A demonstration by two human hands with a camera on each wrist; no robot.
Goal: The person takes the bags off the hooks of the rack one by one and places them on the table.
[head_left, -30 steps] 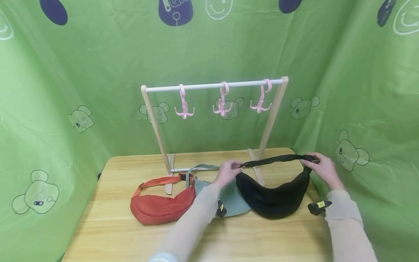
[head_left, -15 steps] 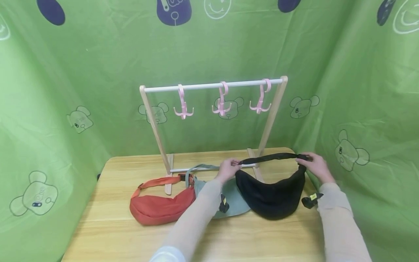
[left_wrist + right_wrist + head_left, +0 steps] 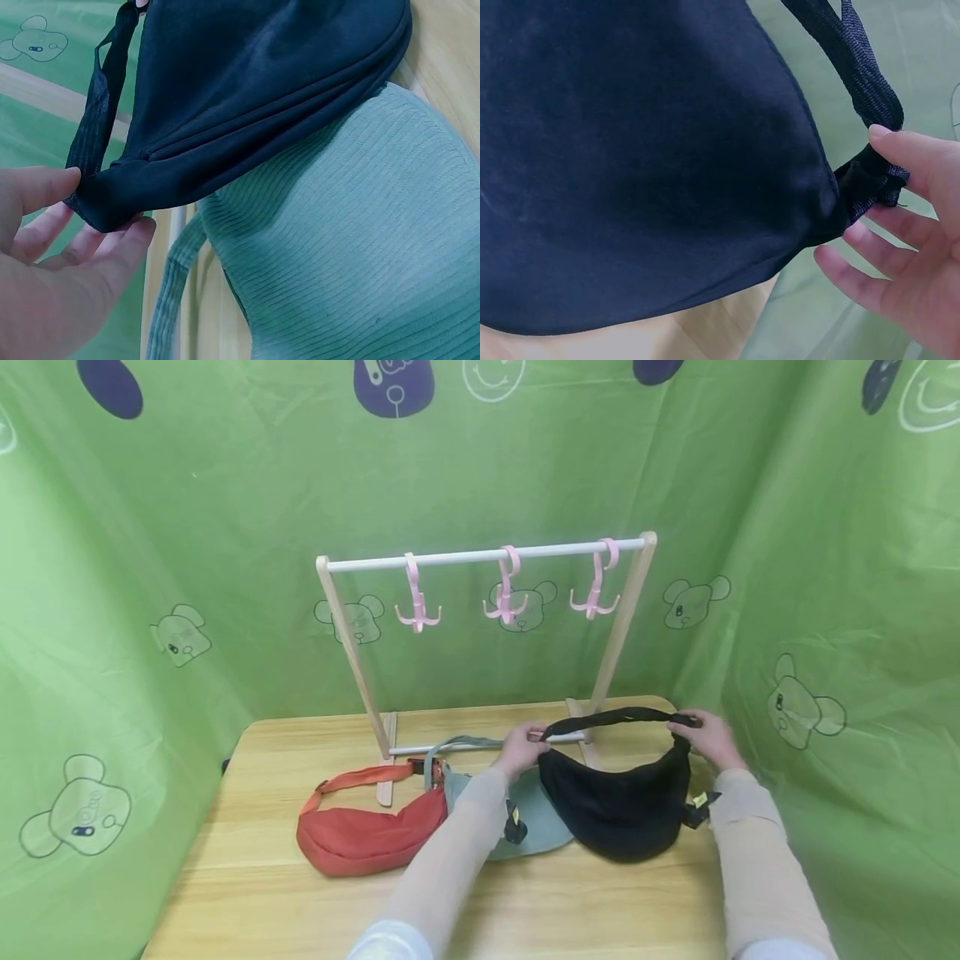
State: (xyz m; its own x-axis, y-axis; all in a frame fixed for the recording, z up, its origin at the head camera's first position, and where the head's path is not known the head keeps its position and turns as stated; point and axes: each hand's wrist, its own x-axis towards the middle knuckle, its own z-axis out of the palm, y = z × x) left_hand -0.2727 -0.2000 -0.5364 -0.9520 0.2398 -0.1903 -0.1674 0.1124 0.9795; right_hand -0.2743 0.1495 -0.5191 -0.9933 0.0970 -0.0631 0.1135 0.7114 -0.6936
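Note:
A black shoulder bag [image 3: 615,806] hangs between both hands at the right of the table, its strap [image 3: 607,718] arching above the body. My left hand [image 3: 519,750] pinches the bag's left end where strap and body meet; in the left wrist view the thumb and fingers close round that corner. At the other end my right hand [image 3: 712,742] grips the strap's base, thumb on top and fingers beneath, as the right wrist view shows. A green corduroy bag [image 3: 352,225] lies partly behind the black bag and under my left forearm. Left of it rests a red bag [image 3: 367,839] with an orange strap.
Behind the bags stands a rack with wooden legs and a white rail [image 3: 457,558]. Three pink hooks, left [image 3: 417,606], middle [image 3: 506,602] and right [image 3: 595,597], hang from it. A green printed curtain [image 3: 480,468] surrounds the wooden table [image 3: 247,893].
My right hand has moved left towards my left hand, still holding the strap end. The black bag has narrowed and its strap now arches more. My left hand has barely shifted.

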